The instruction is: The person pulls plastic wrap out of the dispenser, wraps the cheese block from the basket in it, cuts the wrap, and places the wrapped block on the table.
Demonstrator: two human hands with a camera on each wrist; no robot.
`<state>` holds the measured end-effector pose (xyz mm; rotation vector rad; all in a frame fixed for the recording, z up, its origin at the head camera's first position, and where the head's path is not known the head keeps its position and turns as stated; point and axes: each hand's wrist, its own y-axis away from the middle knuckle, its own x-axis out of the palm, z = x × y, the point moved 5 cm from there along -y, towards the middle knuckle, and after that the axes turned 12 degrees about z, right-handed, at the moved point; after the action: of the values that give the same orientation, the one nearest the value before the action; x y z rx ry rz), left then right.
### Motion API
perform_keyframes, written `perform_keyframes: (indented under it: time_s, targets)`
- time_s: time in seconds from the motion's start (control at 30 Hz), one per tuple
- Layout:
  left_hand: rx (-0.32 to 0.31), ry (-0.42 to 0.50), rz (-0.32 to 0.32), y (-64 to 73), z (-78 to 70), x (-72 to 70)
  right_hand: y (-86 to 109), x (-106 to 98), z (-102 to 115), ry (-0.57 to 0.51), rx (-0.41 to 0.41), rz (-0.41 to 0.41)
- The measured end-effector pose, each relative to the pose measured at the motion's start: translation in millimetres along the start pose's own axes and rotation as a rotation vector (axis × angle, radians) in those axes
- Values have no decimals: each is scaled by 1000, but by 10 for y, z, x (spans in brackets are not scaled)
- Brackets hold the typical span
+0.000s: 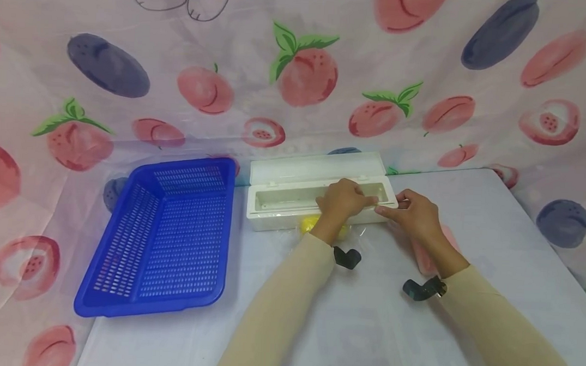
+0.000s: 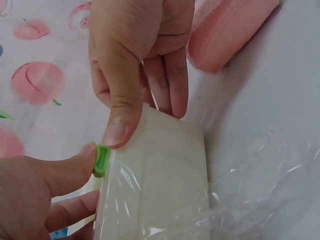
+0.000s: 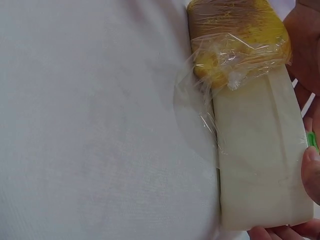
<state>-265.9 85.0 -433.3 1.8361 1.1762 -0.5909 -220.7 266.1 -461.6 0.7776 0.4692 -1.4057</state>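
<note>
A long white plastic-wrap dispenser (image 1: 274,221) stands with its lid (image 1: 318,168) raised at the back. My left hand (image 1: 343,199) reaches over it to the right end, its thumb against a small green slide cutter (image 2: 101,161) on the front rim and its other fingers behind that rim. My right hand (image 1: 416,213) grips the dispenser's right end, thumb on the top edge, fingers around the end wall. Clear film (image 2: 245,200) hangs down the front. Against the front lies a yellow and brown block (image 3: 240,40) covered in that film, partly hidden by my left arm in the head view.
A blue perforated basket (image 1: 152,302) stands to the left on the white-covered table (image 1: 365,339). A flat pink object (image 1: 423,258) lies under my right wrist. Fruit-print cloth (image 1: 305,129) hangs behind the table. Black mounts (image 1: 347,258) sit at both wrists.
</note>
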Motion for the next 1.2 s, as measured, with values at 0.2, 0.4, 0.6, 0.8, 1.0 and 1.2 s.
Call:
perform_keyframes:
  time_s: [0.2,0.4,0.6,0.8,1.0,1.2]
  targets:
    - [1,7,-10,18,93,-35,-5,7,12,-13,31,31]
    - [50,37,-63,73,182,-58,-12,10,4,-10,51,47]
    - [79,41,-150,143,343,-104,-13,1,-15,7,51,47]
    - [98,55,-225,218,499,-159,-5,-4,-50,0,61,55]
    - [71,58,-230,250,612,-194,-2,11,-29,-12,34,46]
    - [5,120,-149,257,639,-278,-18,14,-17,-6,51,55]
